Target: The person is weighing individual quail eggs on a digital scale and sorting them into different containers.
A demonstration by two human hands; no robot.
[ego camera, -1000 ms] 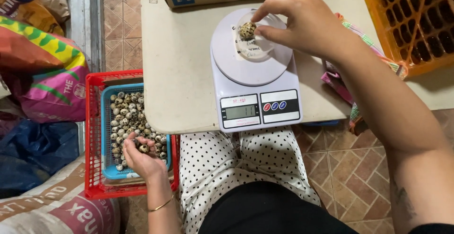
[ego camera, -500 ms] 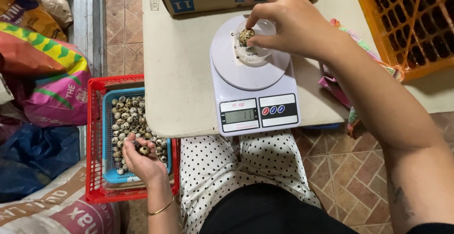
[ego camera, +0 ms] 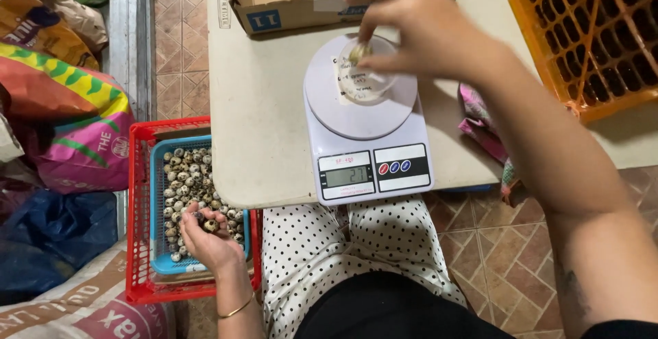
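Looks like a small home-run egg-sorting and packing spot. Tiled terracotta floor (ego camera: 179, 51), plain beige folding table (ego camera: 260, 126) with a white digital kitchen scale (ego camera: 367, 140), an open cardboard box (ego camera: 274, 10) and blue plastic basket (ego camera: 159, 243) of speckled quail eggs (ego camera: 188, 174), printed feed sacks (ego camera: 68, 113) stacked alongside, an orange plastic crate (ego camera: 589, 37) nearby.

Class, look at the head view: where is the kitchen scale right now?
The white kitchen scale sits at the table's near edge, centre of view, just below the cardboard box. The right hand holds an egg over its round platform.
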